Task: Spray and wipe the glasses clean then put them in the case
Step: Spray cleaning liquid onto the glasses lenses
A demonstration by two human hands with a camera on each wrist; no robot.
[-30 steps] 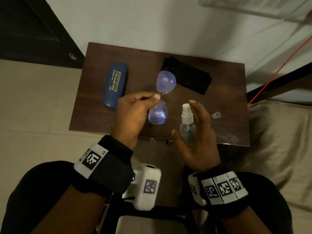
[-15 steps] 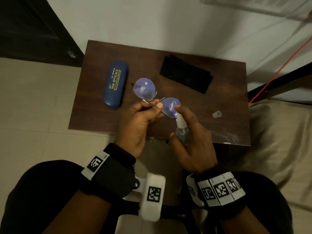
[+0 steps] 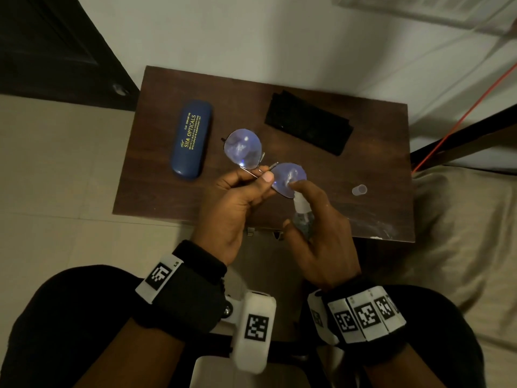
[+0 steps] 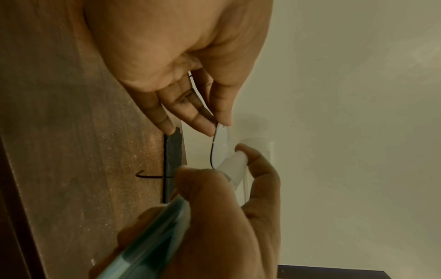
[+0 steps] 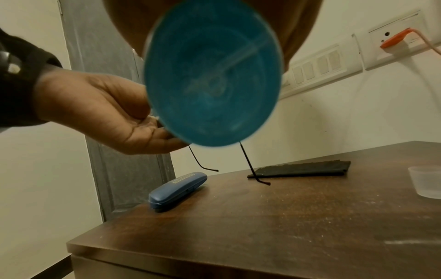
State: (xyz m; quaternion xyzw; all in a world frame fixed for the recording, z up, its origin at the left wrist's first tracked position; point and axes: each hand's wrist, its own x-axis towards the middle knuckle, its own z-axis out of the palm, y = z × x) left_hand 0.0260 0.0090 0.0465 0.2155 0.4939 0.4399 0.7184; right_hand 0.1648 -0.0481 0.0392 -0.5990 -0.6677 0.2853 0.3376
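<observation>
The thin-framed glasses with bluish lenses hang above the dark wooden table. My left hand pinches them at the bridge between thumb and fingers; in the left wrist view the lens shows edge-on. My right hand grips a small clear spray bottle with a white nozzle, forefinger on top, nozzle close to the right lens. The bottle's blue base fills the right wrist view, with the glasses' temple arms hanging below it. The blue case lies shut on the table's left. A black cloth lies folded at the back.
The bottle's small clear cap stands on the table to the right. A wall with a switchboard and orange plug is behind the table. A bed with beige bedding borders the right side, tiled floor the left.
The glasses turned from pointing away to lying crosswise. The right hand brought the bottle up and left until its nozzle sits at the right lens. Over the last half second little moved.
</observation>
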